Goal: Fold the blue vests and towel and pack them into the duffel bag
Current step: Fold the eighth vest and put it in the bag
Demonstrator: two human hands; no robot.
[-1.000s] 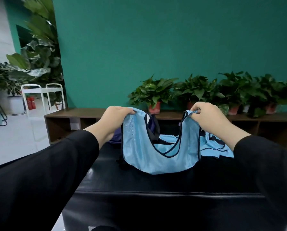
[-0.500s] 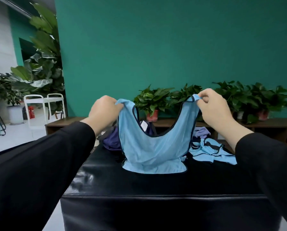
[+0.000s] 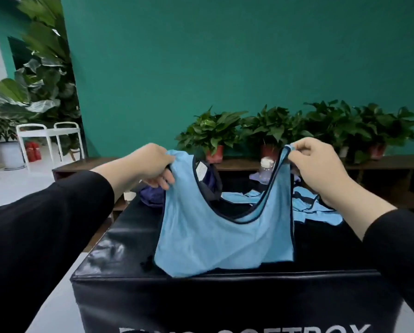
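Note:
A light blue vest (image 3: 215,239) with dark trim hangs upright in front of me, its hem resting near the front edge of the black box (image 3: 119,248). My left hand (image 3: 150,164) grips its left shoulder strap. My right hand (image 3: 318,164) pinches the right strap. More light blue cloth (image 3: 314,210) lies crumpled on the box behind my right hand. A dark purple bag (image 3: 153,195) sits at the box's far left, mostly hidden by the vest and my left hand.
A clear plastic bottle (image 3: 266,169) stands at the back of the box. Behind runs a low wooden shelf (image 3: 381,162) with several potted plants (image 3: 213,133) against a green wall. A white cart (image 3: 49,138) stands on the floor at left.
The vest has come toward me: its hem moved from mid-box to the front edge. Both hands keep their hold on the straps. The view tilted down a little.

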